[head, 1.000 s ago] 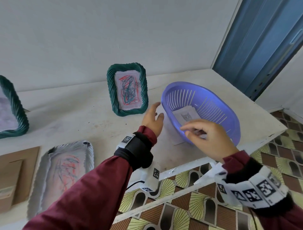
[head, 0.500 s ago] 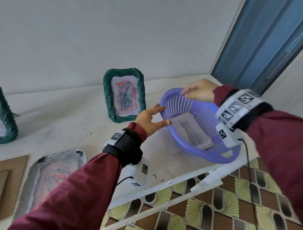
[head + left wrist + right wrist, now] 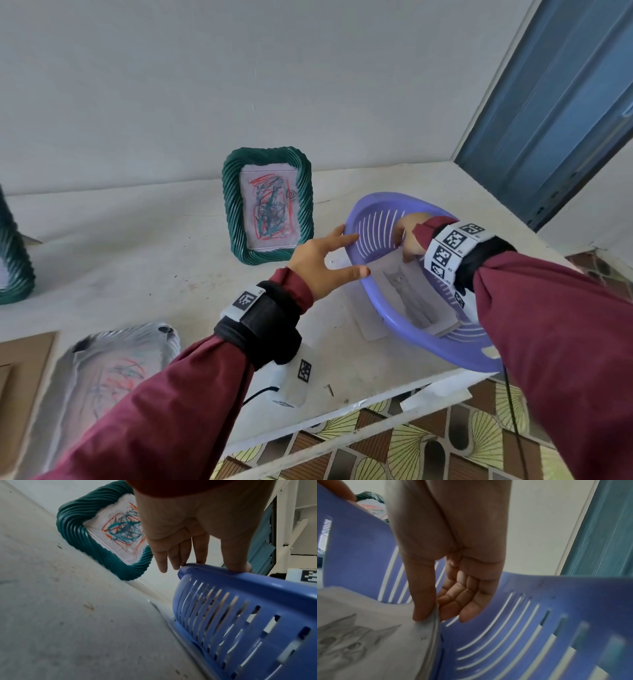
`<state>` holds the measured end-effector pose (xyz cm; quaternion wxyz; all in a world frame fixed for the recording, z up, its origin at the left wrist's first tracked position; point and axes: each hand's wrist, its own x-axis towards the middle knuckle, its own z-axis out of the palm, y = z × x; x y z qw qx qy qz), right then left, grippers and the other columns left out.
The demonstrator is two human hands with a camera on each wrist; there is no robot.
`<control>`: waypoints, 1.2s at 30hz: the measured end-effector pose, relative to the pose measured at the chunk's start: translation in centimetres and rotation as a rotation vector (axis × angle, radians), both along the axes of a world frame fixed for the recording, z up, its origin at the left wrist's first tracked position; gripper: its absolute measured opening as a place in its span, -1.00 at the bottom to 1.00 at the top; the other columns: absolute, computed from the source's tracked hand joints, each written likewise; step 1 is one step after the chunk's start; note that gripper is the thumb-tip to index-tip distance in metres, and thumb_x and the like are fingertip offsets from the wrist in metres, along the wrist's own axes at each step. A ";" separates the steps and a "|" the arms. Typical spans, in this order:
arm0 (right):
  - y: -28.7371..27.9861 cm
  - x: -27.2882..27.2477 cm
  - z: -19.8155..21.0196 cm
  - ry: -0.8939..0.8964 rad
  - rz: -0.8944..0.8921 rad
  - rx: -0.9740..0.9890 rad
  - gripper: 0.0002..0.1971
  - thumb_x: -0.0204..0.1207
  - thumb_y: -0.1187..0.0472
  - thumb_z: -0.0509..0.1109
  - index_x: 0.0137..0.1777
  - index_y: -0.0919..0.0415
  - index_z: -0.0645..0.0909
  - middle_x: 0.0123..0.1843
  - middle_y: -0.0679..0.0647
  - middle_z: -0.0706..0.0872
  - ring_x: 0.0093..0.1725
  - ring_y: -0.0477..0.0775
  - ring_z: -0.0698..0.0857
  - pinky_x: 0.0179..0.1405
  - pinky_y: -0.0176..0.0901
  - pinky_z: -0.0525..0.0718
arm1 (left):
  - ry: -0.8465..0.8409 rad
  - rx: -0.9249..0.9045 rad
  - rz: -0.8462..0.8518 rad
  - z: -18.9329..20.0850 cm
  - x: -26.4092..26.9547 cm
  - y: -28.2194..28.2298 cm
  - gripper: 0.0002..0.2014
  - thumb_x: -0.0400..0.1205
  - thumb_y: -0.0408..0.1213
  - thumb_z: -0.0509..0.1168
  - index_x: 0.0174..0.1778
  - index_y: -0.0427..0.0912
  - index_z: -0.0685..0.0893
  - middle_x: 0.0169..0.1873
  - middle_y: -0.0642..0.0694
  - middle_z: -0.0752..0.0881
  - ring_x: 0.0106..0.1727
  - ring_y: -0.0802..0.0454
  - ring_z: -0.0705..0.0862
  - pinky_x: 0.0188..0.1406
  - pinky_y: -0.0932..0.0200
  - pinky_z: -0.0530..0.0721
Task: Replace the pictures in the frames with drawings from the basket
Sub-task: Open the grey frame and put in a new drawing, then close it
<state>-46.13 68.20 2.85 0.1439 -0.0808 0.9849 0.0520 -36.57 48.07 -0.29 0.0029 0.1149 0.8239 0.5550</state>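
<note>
Starting at the far left edge of the head view, part of a green frame (image 3: 13, 260) shows, and a brown board (image 3: 20, 380) lies at the lower left. Just right of it a silver frame (image 3: 102, 373) lies flat on the white table (image 3: 137, 260), a red and blue scribble under its glass. Upper centre, a second green frame (image 3: 268, 209) stands upright against the wall with a red and green scribble inside.

Right of centre, the left hand (image 3: 320, 267) has its fingers spread wide, fingertips and thumb resting on the near rim of the purple basket (image 3: 442, 353); the left wrist view shows straight fingers (image 3: 181, 555) touching that rim. The basket sits tilted at the right of the table, near its front edge. Inside it lies a small stack of drawings (image 3: 411, 294), the top one a pencil sketch of a cat. The right hand (image 3: 409, 236) reaches into the basket; in the right wrist view its thumb (image 3: 423, 601) and curled fingers (image 3: 453, 605) pinch the edge of the stack. A blue door (image 3: 555, 102) fills the upper right.
</note>
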 end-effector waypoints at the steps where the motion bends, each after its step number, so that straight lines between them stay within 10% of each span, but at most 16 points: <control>1: -0.2 0.1 0.4 -0.016 -0.017 -0.020 -0.75 0.27 0.23 0.53 -0.04 0.11 0.66 -0.09 0.13 0.75 -0.16 0.18 0.74 -0.12 0.00 0.74 | 0.001 0.000 0.000 0.0 0.0 0.0 -0.39 0.36 -0.12 0.55 0.35 0.00 0.56 0.51 0.00 0.39 0.50 0.16 0.36 0.50 0.02 0.35; 10: -0.9 1.6 4.3 0.078 -0.047 -0.125 -0.78 0.42 0.35 0.47 0.06 0.23 0.65 0.15 0.18 0.67 -0.05 0.18 0.67 -0.15 -0.21 0.49 | -0.004 -0.028 -0.013 0.4 0.0 0.1 -0.40 0.39 -0.13 0.52 0.37 0.03 0.54 0.51 0.02 0.38 0.51 0.16 0.35 0.49 0.05 0.36; 13: -0.6 2.3 6.1 0.089 -0.053 -0.275 -0.83 0.42 0.38 0.44 -0.03 0.19 0.59 -0.09 0.14 0.70 -0.37 0.03 0.64 -0.33 -0.23 0.55 | 0.012 -0.060 -0.016 0.8 0.3 0.1 -0.36 0.41 -0.12 0.50 0.42 0.06 0.46 0.53 0.01 0.36 0.52 0.14 0.34 0.47 0.11 0.34; 18: -1.0 5.9 10.6 0.135 0.046 -0.692 -0.81 0.48 0.41 0.35 0.03 0.16 0.57 -0.32 0.11 0.66 -0.40 0.02 0.61 -0.13 -0.06 0.65 | 0.086 -0.045 0.017 1.1 1.2 -0.2 -0.25 0.48 -0.21 0.45 0.54 -0.05 0.24 0.48 -0.01 0.41 0.48 0.10 0.39 0.28 0.42 0.30; 21: -1.8 9.1 12.7 0.120 0.132 -0.946 -0.78 0.51 0.44 0.33 0.06 0.14 0.58 -0.30 0.14 0.65 -0.34 -0.01 0.63 -0.17 -0.32 0.65 | 0.058 0.172 0.037 2.1 2.3 -0.7 -0.21 0.48 -0.33 0.44 0.57 -0.15 0.16 0.50 -0.07 0.37 0.47 0.18 0.34 0.22 0.61 0.33; 25: -3.1 12.4 13.4 0.060 0.196 -1.272 -0.73 0.52 0.48 0.29 0.08 0.12 0.57 -0.27 0.20 0.66 -0.31 -0.04 0.66 -0.22 -0.37 0.65 | -0.013 0.468 -0.020 4.7 4.5 -2.5 -0.30 0.39 -0.31 0.47 0.45 -0.12 0.34 0.28 -0.07 0.63 0.33 0.11 0.56 0.32 0.15 0.50; 29: -5.4 13.9 11.5 0.102 0.146 -1.357 -0.72 0.51 0.48 0.32 0.08 0.11 0.56 -0.28 0.11 0.66 -0.34 -0.10 0.66 -0.24 -0.31 0.66 | 0.022 0.625 0.088 6.3 7.4 -5.8 -0.56 0.43 -0.63 0.38 0.18 -0.20 0.53 -0.47 0.03 0.73 -0.34 0.13 0.70 -0.24 0.22 0.71; 33: -9.4 15.6 7.9 0.559 0.047 -1.253 -0.77 0.38 0.41 0.42 -0.12 0.13 0.46 -0.17 -0.01 0.63 -0.25 -0.01 0.63 -0.23 -0.38 0.54 | 0.138 0.484 0.310 5.7 9.8 -8.6 -0.61 0.41 -0.54 0.45 0.03 -0.06 0.57 -0.46 -0.01 0.74 -0.35 0.05 0.71 -0.27 0.18 0.70; 36: -13.2 18.2 4.9 0.451 0.113 -1.341 -0.79 0.42 0.26 0.42 -0.17 -0.01 0.43 -0.13 -0.10 0.64 -0.20 -0.21 0.64 -0.24 -0.40 0.57 | 0.189 0.383 0.421 4.8 11.3 -10.3 -0.61 0.44 -0.51 0.44 0.01 0.03 0.55 -0.38 -0.13 0.75 -0.31 -0.05 0.70 -0.21 0.06 0.69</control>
